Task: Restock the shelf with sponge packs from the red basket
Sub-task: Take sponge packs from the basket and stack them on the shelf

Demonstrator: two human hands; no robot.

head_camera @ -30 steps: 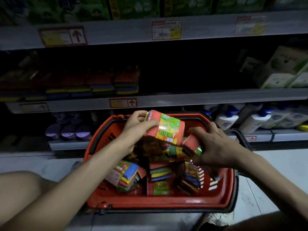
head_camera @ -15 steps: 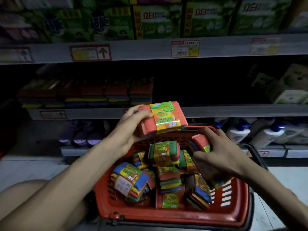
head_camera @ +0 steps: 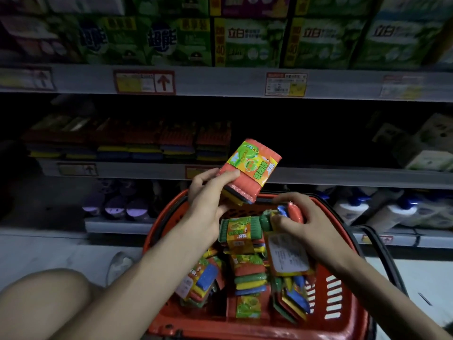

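Where boxes [head_camera: 247, 42] read 立白, sponge pack [head_camera: 252, 168] in left hand [head_camera: 208, 200].

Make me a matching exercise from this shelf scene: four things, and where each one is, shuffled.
1. left hand
2. right hand
3. white blue-capped bottles
4. green cardboard boxes

A. top shelf
B. grips a blue-and-red sponge pack low over the red plastic basket
C. lowest shelf, right of basket
D. holds a red-topped, green-labelled sponge pack above the basket's far rim

Pairs: 1-D, 2-B, 3-C, 4-A
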